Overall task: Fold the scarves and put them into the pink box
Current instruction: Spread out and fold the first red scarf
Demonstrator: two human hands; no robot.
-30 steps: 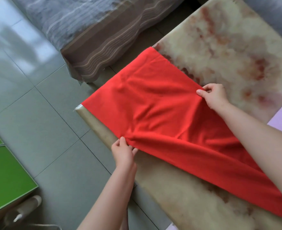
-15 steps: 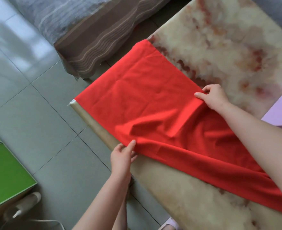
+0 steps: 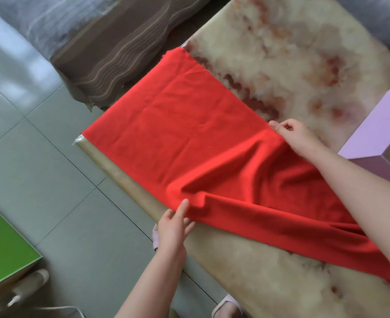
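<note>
A long red scarf [image 3: 189, 138] lies spread across the marbled table [image 3: 292, 53], its far end flat and reaching the table's left edge. My left hand [image 3: 173, 228] pinches the scarf's near edge, where the cloth bunches into a ridge. At the far edge my right hand [image 3: 297, 138] grips the cloth with curled fingers. Between the two hands the scarf is wrinkled and slightly lifted. The pink box [image 3: 382, 138] stands on the table at the right, behind my right forearm, partly cut off by the frame.
A sofa with a grey and brown striped cover [image 3: 102, 42] stands beyond the table's left end. Grey floor tiles [image 3: 51, 180] lie to the left. A green-topped piece of furniture [image 3: 3, 249] sits at the lower left. Slippered feet [image 3: 226, 306] show beneath the table edge.
The scarf's far end has been pulled flatter. Both hands have slid along the cloth's edges toward me, and the bunching now sits between them. The view shifted, bringing the pink box in.
</note>
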